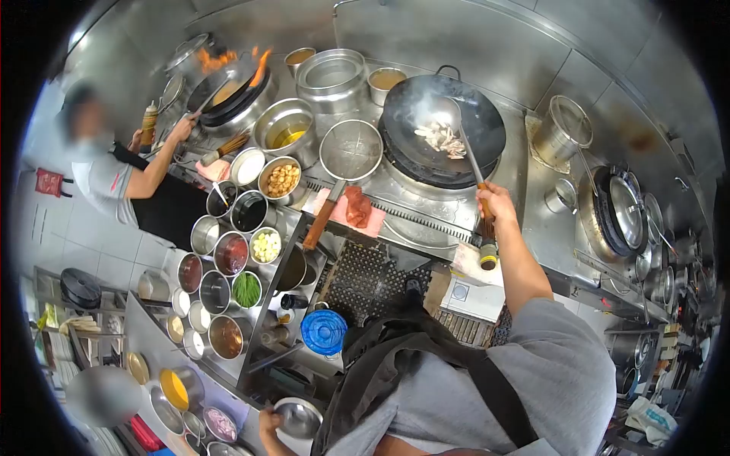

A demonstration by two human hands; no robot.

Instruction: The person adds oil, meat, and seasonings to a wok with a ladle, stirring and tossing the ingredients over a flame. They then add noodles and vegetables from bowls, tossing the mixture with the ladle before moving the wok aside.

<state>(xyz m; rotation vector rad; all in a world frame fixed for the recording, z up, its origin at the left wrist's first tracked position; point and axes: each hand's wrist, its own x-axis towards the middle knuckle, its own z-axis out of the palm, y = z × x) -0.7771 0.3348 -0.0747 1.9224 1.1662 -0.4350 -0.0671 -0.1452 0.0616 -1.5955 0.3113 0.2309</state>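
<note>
My right hand (496,204) is wrapped round the wooden handle of a long metal ladle (471,156). The ladle's head rests inside a black wok (487,125), by a small heap of pale sliced food (442,140). Smoke or steam rises over the wok. Low in the view, at my left side, my left hand (271,427) grips the rim of a shiny metal bowl (299,419); its fingers are partly hidden. A wire strainer (351,150) with a wooden handle lies left of the wok, near a reddish folded cloth (357,207).
At far left a co-worker (129,182) handles another wok (220,95) with flames. Metal pots of ingredients, including cubed food (266,245) and chopped greens (246,289), crowd the left counter. A blue-lidded bucket (324,332) stands below. Lidded pots (563,133) are at right.
</note>
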